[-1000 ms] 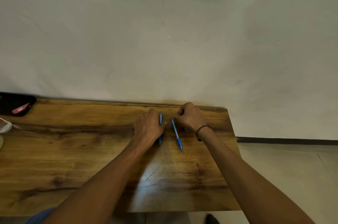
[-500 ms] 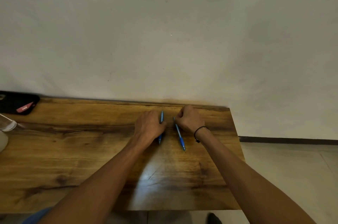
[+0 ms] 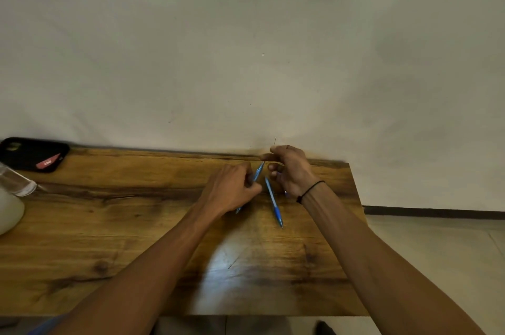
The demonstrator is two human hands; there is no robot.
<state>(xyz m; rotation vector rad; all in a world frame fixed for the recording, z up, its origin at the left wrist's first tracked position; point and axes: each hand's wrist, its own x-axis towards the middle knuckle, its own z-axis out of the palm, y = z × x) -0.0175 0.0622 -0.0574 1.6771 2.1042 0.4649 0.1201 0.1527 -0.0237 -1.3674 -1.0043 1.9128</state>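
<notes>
Two blue pens are on the wooden table (image 3: 136, 225). My left hand (image 3: 232, 188) grips one blue pen (image 3: 259, 170), whose far end points up and right towards my other hand. The second blue pen (image 3: 274, 203) lies flat on the wood just right of it, with no hand touching it. My right hand (image 3: 291, 170), with a black band on its wrist, is raised near the table's far edge. Its thumb and forefinger pinch a thin dark sliver (image 3: 275, 141) that sticks up; what it is I cannot tell.
A black phone (image 3: 32, 154) with a red card on it lies at the far left corner. Near it, at the left edge, stand a clear glass vessel (image 3: 16, 180) and a white rounded object (image 3: 8, 211). A plain wall rises behind the table. Bare floor lies past its right edge.
My right hand has lifted off the second pen and moved up towards the wall. The pen in my left hand has tilted to the right.
</notes>
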